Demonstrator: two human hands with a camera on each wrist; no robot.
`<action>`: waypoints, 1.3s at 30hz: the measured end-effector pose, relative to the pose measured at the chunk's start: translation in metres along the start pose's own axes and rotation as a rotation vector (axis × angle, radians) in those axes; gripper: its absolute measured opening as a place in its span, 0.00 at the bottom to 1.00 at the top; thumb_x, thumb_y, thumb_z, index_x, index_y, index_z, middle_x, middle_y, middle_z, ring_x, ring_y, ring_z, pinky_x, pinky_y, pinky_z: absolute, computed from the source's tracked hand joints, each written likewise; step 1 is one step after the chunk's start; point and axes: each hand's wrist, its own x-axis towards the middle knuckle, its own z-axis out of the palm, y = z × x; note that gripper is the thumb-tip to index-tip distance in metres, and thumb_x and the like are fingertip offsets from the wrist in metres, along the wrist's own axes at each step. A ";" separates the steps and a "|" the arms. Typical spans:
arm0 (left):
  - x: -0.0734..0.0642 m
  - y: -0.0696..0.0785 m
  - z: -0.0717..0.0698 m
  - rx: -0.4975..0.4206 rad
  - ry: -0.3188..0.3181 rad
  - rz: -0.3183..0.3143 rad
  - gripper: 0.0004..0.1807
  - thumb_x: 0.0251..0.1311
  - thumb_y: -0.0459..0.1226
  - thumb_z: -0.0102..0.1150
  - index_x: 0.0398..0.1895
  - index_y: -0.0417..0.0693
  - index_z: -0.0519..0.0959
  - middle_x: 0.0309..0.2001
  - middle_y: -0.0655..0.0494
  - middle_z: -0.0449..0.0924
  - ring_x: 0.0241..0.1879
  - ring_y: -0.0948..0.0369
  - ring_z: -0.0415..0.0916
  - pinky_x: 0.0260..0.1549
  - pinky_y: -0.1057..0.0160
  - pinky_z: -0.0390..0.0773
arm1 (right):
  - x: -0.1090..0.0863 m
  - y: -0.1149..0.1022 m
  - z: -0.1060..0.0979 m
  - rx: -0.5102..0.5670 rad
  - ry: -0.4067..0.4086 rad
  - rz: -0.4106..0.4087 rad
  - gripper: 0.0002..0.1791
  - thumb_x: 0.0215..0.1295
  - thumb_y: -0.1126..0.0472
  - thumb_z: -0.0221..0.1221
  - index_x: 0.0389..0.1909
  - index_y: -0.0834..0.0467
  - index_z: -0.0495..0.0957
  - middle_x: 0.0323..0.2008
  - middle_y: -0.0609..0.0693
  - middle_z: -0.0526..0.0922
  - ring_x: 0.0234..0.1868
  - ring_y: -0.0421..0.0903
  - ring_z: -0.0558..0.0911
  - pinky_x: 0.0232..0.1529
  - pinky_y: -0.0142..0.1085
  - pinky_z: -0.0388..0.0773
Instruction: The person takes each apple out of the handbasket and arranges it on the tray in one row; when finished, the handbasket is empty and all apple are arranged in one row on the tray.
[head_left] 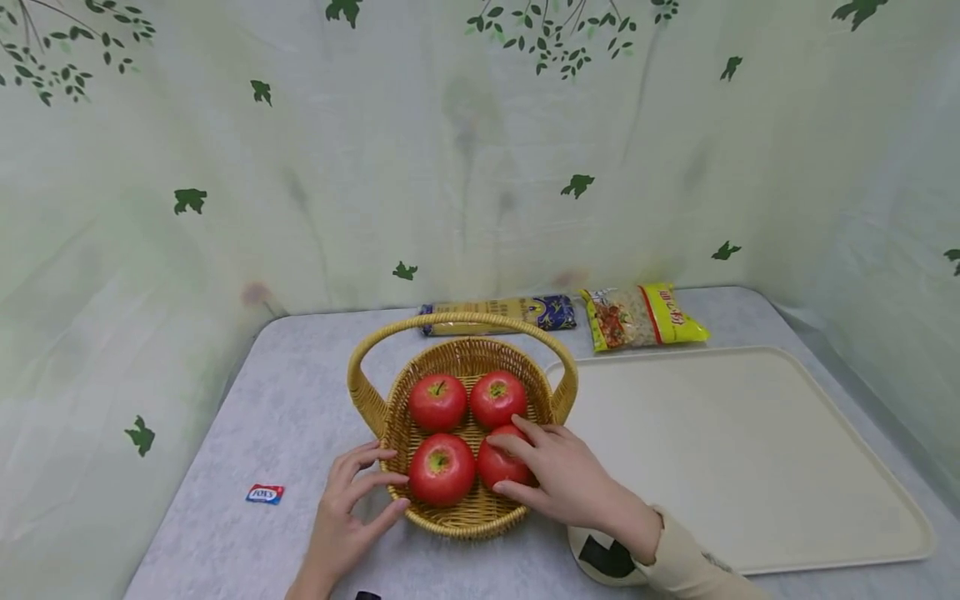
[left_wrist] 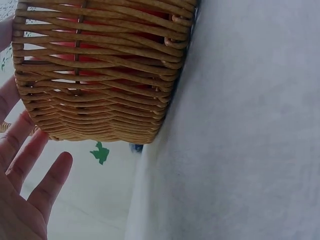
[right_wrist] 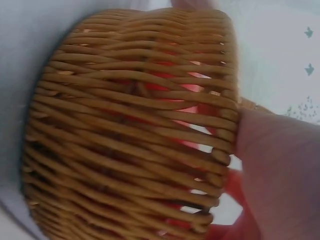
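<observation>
Three round red apples [head_left: 442,469] lay free in the golden wicker basket [head_left: 468,532]; my right grip [head_left: 561,473] pinched another [head_left: 499,463], left grip [head_left: 349,500] spread.

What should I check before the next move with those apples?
1. Four round red apples inside the round tan wicker basket: ok.
2. Basket upright on the pale grey table: ok.
3. Right grip around the front-right apple, fingers and thumb on it: ok.
4. Left grip at the basket's left side: ok.
5. Right grip firm enough: cannot tell.
6. Basket clear of the flat cream rectangular tray: cannot tell; that edge is partly hidden.
</observation>
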 end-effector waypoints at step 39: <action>-0.014 -0.017 0.002 -0.043 0.001 -0.045 0.14 0.43 0.33 0.74 0.37 0.49 0.84 0.48 0.41 0.76 0.56 0.42 0.63 0.57 0.67 0.63 | 0.018 -0.002 0.005 -0.001 -0.033 0.101 0.33 0.55 0.31 0.59 0.57 0.44 0.68 0.37 0.51 0.73 0.38 0.49 0.76 0.39 0.44 0.74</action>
